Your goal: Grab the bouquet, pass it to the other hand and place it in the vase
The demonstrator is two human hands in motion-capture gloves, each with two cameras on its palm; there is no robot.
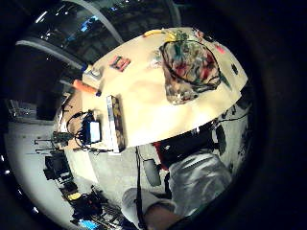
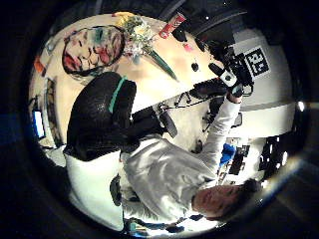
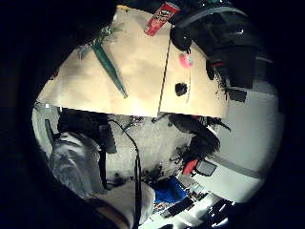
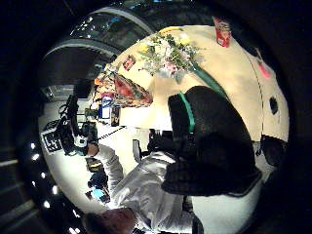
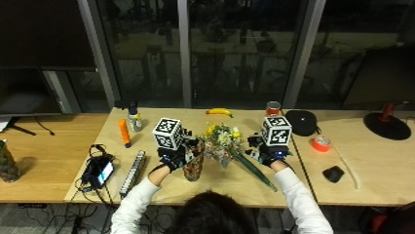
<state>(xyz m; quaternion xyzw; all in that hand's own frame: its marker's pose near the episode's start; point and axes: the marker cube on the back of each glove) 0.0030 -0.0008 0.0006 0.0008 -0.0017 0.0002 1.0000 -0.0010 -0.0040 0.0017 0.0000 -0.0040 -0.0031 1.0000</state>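
The bouquet point(image 5: 221, 140), yellow and white flowers with a long green wrapped stem, lies on the wooden table point(image 5: 207, 187) with its stem slanting toward the front right. Just left of it stands the vase point(image 5: 193, 166), tall and patterned in many colours. My left hand point(image 5: 171, 159) hovers beside the vase and holds nothing. My right hand point(image 5: 268, 154) hovers above the stem, right of the flowers, and holds nothing either. The left palm views look down on the vase point(image 1: 189, 72) point(image 2: 92, 50) and bouquet point(image 2: 138, 35). The right palm views show the bouquet point(image 4: 168, 56) point(image 3: 110, 69) lying on the table.
A banana point(image 5: 219, 112) and a red can point(image 5: 273, 108) sit at the back edge. An orange tool point(image 5: 123, 132), a bottle point(image 5: 134, 121), a power strip point(image 5: 135, 166) and a small screen point(image 5: 101, 170) lie left. An orange tape roll point(image 5: 320, 144) and black objects point(image 5: 333, 173) lie right.
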